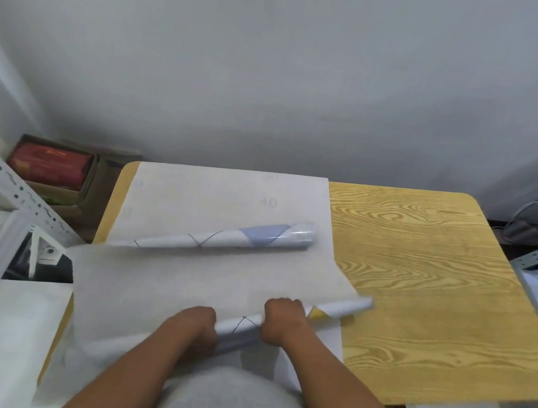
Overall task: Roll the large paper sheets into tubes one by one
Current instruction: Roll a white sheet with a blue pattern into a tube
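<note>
Your left hand (196,327) and right hand (282,320) are both gripping half-rolled white paper sheet (243,325) on wood-grain table (423,277); finished white paper tube (220,242) lying beyond.

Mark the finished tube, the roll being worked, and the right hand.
finished tube (220,242): head view, middle of its white body, by the pen lines.
roll being worked (337,311): head view, free end right of the hands.
right hand (280,319): head view, back of the hand.

A wood-grain counter (423,277) carries large white paper sheets (210,195) across its left half. A finished paper tube (227,241) lies on the sheets, and a half-rolled tube (332,311) rests near the front edge.
</note>
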